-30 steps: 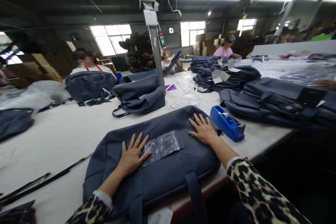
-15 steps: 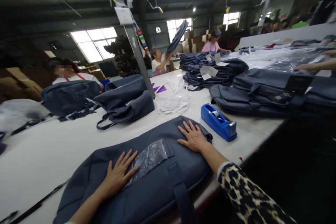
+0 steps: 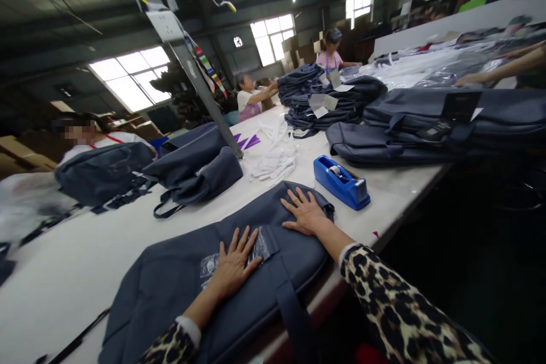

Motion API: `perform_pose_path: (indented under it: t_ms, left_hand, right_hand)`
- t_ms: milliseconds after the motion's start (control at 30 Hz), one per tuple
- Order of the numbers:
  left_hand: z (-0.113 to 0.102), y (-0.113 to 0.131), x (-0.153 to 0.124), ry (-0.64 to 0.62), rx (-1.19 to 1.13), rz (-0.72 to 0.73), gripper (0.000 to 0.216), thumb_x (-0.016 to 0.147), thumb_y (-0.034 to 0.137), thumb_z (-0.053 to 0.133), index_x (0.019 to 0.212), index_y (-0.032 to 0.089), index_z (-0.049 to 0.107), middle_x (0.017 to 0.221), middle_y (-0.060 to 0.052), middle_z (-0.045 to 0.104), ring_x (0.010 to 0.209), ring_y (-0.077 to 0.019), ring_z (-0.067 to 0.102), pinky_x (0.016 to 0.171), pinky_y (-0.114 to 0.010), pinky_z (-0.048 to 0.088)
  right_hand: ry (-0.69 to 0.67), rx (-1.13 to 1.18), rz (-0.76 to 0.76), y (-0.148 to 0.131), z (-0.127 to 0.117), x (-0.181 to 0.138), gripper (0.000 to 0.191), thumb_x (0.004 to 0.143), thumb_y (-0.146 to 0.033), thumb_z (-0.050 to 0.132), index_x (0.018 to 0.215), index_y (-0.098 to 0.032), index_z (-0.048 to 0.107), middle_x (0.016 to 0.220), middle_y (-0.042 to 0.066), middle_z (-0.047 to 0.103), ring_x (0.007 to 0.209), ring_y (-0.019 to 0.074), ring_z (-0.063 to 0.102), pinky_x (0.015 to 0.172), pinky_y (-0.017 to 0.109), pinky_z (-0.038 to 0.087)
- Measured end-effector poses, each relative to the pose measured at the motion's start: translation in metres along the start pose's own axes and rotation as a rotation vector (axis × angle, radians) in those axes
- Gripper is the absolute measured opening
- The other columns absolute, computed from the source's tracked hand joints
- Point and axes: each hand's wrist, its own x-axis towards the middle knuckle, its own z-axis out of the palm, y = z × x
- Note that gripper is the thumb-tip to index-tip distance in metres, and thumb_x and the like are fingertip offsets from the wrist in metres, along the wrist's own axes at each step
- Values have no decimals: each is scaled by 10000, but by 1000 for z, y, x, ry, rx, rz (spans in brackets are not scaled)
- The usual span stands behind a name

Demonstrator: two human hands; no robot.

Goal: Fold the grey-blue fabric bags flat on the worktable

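Note:
A dark blue bag (image 3: 170,273) lies flat on the white table in front of me, its strap (image 3: 294,313) hanging over the near edge. My left hand (image 3: 236,264) rests with spread fingers on a clear plastic packet (image 3: 261,245) at the middle of the bag, partly covering it. Near the bag's far right end, my right hand (image 3: 306,213) lies flat on the fabric, fingers apart. Just beyond that end stands a blue tape dispenser (image 3: 341,183), touched by neither hand.
Folded dark bags (image 3: 426,125) are stacked at the right, with another pile (image 3: 333,96) behind. More bags (image 3: 196,170) stand at the left by a metal post (image 3: 205,96). White straps (image 3: 271,153) lie mid-table. Several co-workers are around the table; one's arm (image 3: 503,68) reaches in from the right.
My left hand has slid right across the bag onto the plastic packet. My right hand stays on the bag's far end. A co-worker's raised bag has come down to the pile. The view has shifted.

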Motion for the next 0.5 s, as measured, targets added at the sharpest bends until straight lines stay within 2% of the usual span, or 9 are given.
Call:
perform_pose_path:
  t_ms: [100, 200, 300, 367, 433, 500]
  left_hand:
    - [-2, -2, 2, -30, 15, -16, 643, 1002, 568, 260, 1542, 360, -22, 1622, 19, -17, 1496, -307, -56, 1112, -718, 132]
    - [-4, -1, 3, -36, 10, -18, 649, 1001, 569, 261, 1543, 351, -23, 1623, 13, -24, 1495, -310, -59, 1110, -716, 140]
    - [-3, -1, 3, -11, -4, -14, 657, 1000, 579, 257, 1543, 346, -31, 1626, 7, -20, 1496, -310, -59, 1108, -717, 141]
    - [-3, 0, 2, -2, -16, -16, 667, 996, 593, 258, 1546, 341, -22, 1627, -3, -12, 1495, -319, -54, 1103, -723, 137]
    - [-5, 1, 1, -6, -32, -23, 675, 991, 606, 258, 1548, 338, -13, 1628, -10, -10, 1494, -327, -50, 1096, -730, 138]
    - [-9, 2, 0, -18, -51, -24, 676, 989, 609, 256, 1549, 338, -8, 1628, -9, -9, 1495, -325, -50, 1096, -729, 142]
  right_hand:
    - [37, 9, -15, -1, -7, 0, 751, 888, -670, 476, 1521, -308, 295, 1625, 84, 145, 1490, 355, 61, 1158, 626, 125]
    - [68, 26, -23, -4, -20, -14, 634, 935, -593, 456, 1481, -277, 392, 1606, 102, 221, 1478, 331, 166, 1156, 572, 204]
    - [97, 41, -63, -7, -25, -43, 584, 959, -571, 426, 1469, -287, 410, 1598, 70, 258, 1481, 288, 175, 1181, 524, 164]
    - [93, 53, -95, -8, -24, -63, 536, 961, -552, 443, 1429, -293, 472, 1568, 53, 332, 1475, 280, 198, 1192, 512, 128]
    - [89, 71, -102, -11, -23, -76, 477, 955, -515, 484, 1345, -254, 573, 1506, 78, 436, 1444, 299, 278, 1187, 515, 145]
    - [117, 89, -80, -16, -24, -83, 450, 948, -466, 522, 1303, -205, 609, 1470, 123, 474, 1420, 327, 320, 1171, 530, 180]
